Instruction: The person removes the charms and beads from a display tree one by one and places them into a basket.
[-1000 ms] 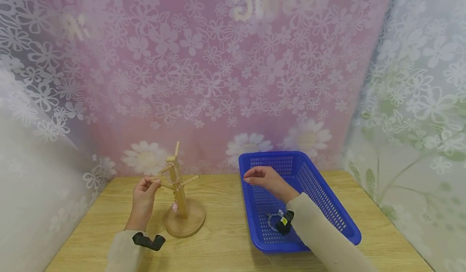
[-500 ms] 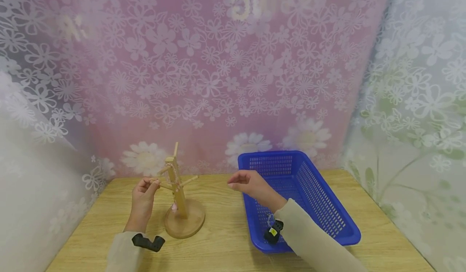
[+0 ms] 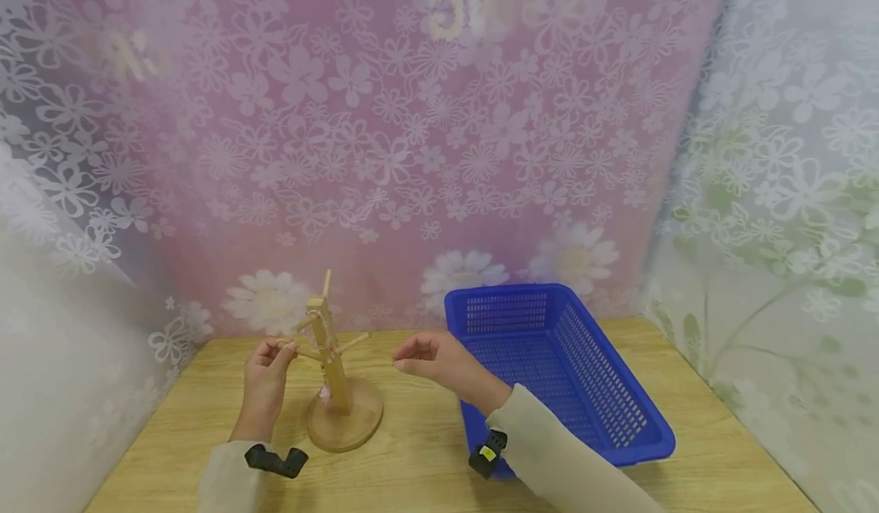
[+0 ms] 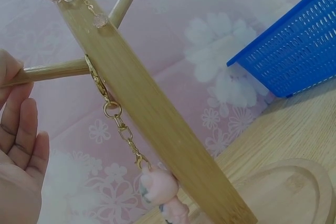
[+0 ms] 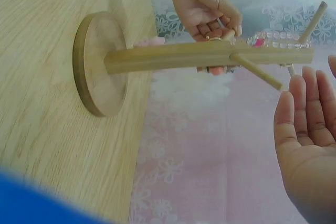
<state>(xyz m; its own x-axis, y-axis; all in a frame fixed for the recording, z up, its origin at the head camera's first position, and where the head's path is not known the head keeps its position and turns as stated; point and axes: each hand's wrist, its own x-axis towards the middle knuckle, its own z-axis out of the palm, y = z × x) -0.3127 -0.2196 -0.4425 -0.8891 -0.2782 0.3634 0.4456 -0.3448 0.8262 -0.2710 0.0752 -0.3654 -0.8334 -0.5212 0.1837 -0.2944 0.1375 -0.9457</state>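
Note:
A wooden stand point(image 3: 334, 379) with slanted pegs rises from a round base point(image 3: 346, 424) on the table. My left hand point(image 3: 271, 359) pinches the tip of its left peg point(image 4: 55, 70). A gold keychain point(image 4: 113, 113) with a pink charm point(image 4: 157, 188) hangs from that peg against the post. A clear bead bracelet point(image 5: 273, 37) loops around the top of the post. My right hand point(image 3: 422, 356) hovers open just right of the stand, palm bare, with its fingers point(image 5: 304, 106) near a right-side peg point(image 5: 257, 71) but apart from it.
A blue perforated basket point(image 3: 604, 391) sits on the right half of the wooden table point(image 3: 178, 414); my right forearm crosses its near left corner. Flowered curtains close off the back and both sides.
My right hand has travelled left from above the basket to just beside the stand. The left hand has kept its pinch on the peg.

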